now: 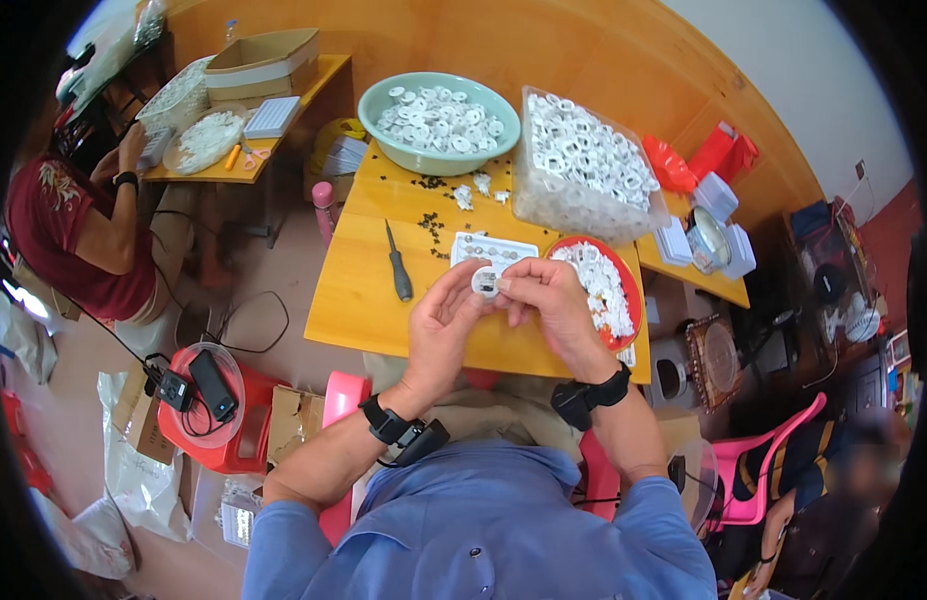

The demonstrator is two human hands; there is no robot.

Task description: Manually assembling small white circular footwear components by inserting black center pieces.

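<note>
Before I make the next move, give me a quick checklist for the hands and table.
1. White round part held: ok, between the fingers of the left hand and right hand.
2. Screwdriver clear of the hands: ok, lying on the table to their left.
3. Table free of loose bits: not ok, small black pieces scattered beyond the hands.
4. Red plate stocked: ok, white pieces heaped on it.
5. Part's inside fitted correctly: cannot tell, too small.
</note>
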